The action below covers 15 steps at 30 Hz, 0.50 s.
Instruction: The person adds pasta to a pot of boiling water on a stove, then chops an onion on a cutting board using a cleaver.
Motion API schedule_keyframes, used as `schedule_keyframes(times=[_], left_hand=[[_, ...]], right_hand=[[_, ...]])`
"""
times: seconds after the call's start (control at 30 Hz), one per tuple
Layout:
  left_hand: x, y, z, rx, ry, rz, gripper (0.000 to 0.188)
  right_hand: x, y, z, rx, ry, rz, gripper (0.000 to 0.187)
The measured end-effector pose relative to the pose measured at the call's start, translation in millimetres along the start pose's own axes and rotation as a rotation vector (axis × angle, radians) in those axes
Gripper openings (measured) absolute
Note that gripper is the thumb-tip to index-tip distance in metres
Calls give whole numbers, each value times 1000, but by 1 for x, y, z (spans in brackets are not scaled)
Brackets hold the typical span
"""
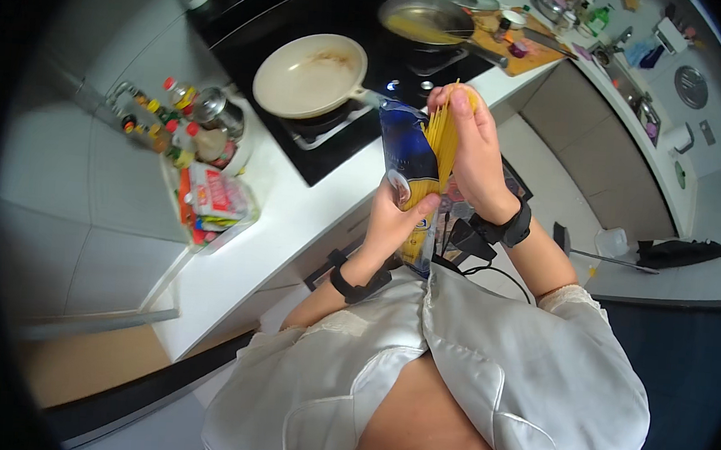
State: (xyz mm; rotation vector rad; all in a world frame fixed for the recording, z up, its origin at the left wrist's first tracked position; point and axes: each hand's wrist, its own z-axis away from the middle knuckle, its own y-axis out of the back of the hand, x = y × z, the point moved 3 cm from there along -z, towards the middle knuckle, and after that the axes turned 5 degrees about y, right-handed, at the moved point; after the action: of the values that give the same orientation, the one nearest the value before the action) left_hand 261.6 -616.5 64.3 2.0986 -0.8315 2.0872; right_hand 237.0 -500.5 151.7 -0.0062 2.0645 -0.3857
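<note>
A tall blue bag of spaghetti [408, 149] stands upright in front of my body, gripped near its lower half by my left hand [399, 215]. Its top is torn, and yellow strands of spaghetti [441, 143] stick out on the right side. My right hand [475, 145] closes around the upper ends of these strands, thumb and fingers pressed together. The lower ends of the strands are hidden by the bag. Just beyond the bag, a cream frying pan [308, 75] sits on the black stove [249, 29], its handle pointing toward the bag's top.
A second pan [425, 20] with something yellow inside rests at the stove's far right. Beside it lie a wooden board [531, 57] with small jars and a knife [549, 43]. Bottles and a plastic bin [231, 220] of packets crowd the left counter [282, 207].
</note>
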Motion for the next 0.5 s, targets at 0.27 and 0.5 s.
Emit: schedule_keyframes(times=[0.27,0.5], left_hand=[[-61,-110,-65,-138,-6,-17,43],[-83,-159,-109,-95,91,33,44]], right_hand=[[-42,130,-75,38,-195,-364,27],[-20,197,-103,-78,-628,-402,26]])
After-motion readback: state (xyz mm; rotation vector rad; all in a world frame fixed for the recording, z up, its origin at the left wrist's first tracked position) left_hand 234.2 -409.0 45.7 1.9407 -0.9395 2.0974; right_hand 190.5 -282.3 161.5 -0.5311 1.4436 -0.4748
